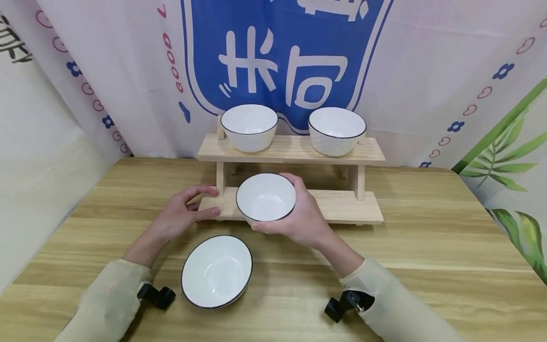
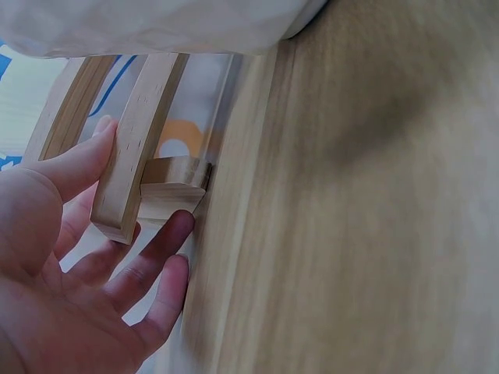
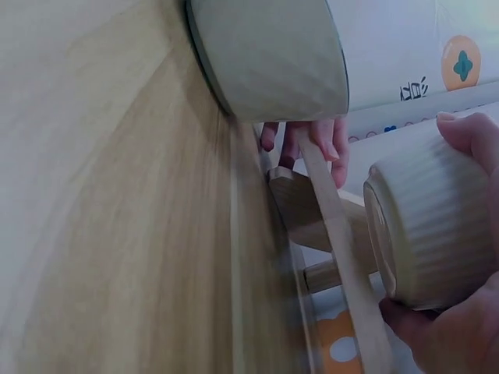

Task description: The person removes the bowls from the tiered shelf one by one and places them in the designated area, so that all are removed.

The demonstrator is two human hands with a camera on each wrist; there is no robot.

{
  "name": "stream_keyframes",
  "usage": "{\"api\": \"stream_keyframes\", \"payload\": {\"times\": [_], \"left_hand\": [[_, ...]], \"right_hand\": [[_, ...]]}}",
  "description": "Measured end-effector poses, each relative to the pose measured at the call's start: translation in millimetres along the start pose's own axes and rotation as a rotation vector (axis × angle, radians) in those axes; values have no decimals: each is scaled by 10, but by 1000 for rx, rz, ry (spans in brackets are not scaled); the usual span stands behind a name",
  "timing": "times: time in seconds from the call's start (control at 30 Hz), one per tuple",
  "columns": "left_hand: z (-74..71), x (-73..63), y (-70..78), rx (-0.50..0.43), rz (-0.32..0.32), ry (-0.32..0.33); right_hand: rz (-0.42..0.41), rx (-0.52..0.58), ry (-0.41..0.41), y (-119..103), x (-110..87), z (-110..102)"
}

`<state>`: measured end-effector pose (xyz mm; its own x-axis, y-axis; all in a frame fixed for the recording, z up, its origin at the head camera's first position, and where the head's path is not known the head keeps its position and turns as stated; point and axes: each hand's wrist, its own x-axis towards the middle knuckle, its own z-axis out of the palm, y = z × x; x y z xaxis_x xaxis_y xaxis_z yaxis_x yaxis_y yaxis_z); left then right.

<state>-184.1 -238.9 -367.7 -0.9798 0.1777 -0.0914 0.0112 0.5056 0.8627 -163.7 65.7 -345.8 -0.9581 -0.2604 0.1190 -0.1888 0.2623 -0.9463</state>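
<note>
A two-tier wooden display stand point(image 1: 342, 208) stands at the back of the table. My right hand point(image 1: 305, 213) grips a white bowl point(image 1: 266, 197) with a dark rim, thumb on the near side and fingers round the far side. In the right wrist view this bowl point(image 3: 429, 226) hangs over the lower board, its base apart from the wood. My left hand point(image 1: 181, 213) holds the left end of the lower board point(image 2: 140, 148), thumb on top and fingers around its underside. Another white bowl point(image 1: 217, 271) sits tilted on the table between my forearms.
Two more white bowls stand on the upper tier, a left bowl point(image 1: 249, 127) and a right bowl point(image 1: 336, 130). Behind the stand hangs a printed curtain point(image 1: 141, 104). The wood-grain table point(image 1: 427, 228) extends to both sides.
</note>
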Motion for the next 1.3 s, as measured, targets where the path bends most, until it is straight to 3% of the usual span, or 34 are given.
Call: {"api": "stream_keyframes", "payload": {"times": [0.73, 1.3], "left_hand": [[31, -32, -56, -16, 4, 6], [-1, -7, -13, -29, 26, -1]], "right_hand": [[-100, -28, -61, -57, -370, -162], [-65, 83, -136, -47, -581, -314]]}}
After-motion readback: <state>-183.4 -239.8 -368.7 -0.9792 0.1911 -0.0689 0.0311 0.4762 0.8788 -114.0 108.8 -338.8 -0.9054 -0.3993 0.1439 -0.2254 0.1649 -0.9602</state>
